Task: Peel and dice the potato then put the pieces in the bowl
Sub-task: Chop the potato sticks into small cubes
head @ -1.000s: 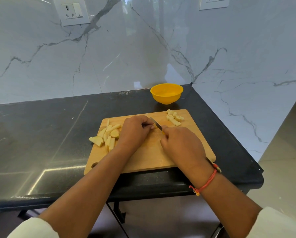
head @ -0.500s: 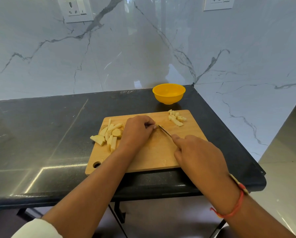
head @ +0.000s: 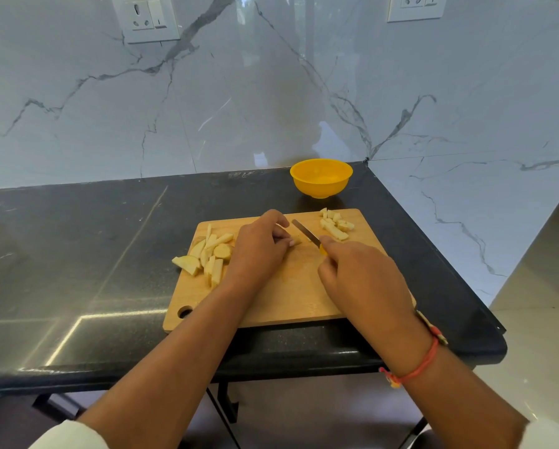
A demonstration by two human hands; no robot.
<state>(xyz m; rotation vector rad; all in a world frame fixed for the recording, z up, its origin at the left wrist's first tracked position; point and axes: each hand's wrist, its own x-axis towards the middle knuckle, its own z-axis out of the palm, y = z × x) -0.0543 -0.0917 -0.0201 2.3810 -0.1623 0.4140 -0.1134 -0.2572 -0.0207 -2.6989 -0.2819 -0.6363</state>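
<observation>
a wooden cutting board (head: 291,296) lies on the black counter (head: 77,254). the left hand (head: 258,247) is curled down on the board, its fingertips pinning a small potato strip (head: 296,242). the right hand (head: 365,280) is closed around the yellow handle of a knife (head: 307,234), whose blade angles toward the strip just beside the left fingers. uncut potato wedges (head: 207,257) sit in a heap at the board's left edge, one partly over the rim. diced pieces (head: 336,225) lie at the far right corner. the yellow bowl (head: 321,178) stands on the counter just behind the board, apart from it; no potato is seen inside.
</observation>
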